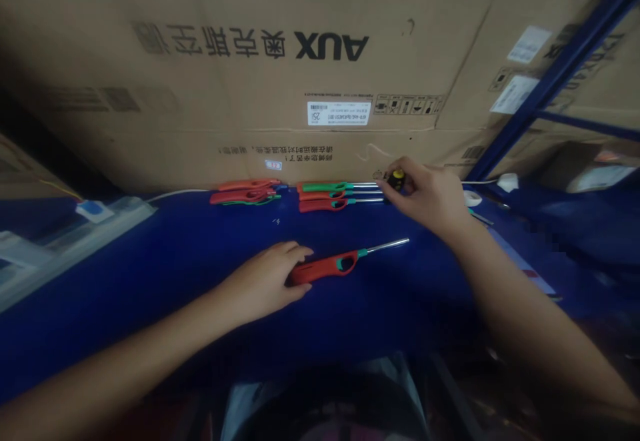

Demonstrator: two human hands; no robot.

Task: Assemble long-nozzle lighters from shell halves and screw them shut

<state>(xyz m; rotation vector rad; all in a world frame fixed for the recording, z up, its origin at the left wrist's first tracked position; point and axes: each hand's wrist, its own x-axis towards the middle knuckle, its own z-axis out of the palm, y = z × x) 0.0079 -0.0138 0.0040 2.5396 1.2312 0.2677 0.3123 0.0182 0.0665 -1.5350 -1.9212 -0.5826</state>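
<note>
My left hand (pixel 273 281) pinches the butt end of a red lighter (pixel 320 267), a long-necked gas lighter with a green collar and a metal tube pointing right. It rests on or just above the blue tabletop. My right hand (pixel 425 191) is closed round a small screwdriver (pixel 397 177) with a black and yellow handle; its shaft is hidden. Just left of that hand lie several more lighters in a row, among them a green lighter (pixel 325 187) and a red lighter (pixel 323 205), their tubes reaching towards my fingers.
Red lighter shells (pixel 243 194) lie further left against a large cardboard box (pixel 250 94) that walls off the back. A clear plastic-like strip (pixel 120 217) with a wired blue-and-white part (pixel 95 211) sits at left. At right are a white tape roll (pixel 471 198) and a blue metal post (pixel 545 81).
</note>
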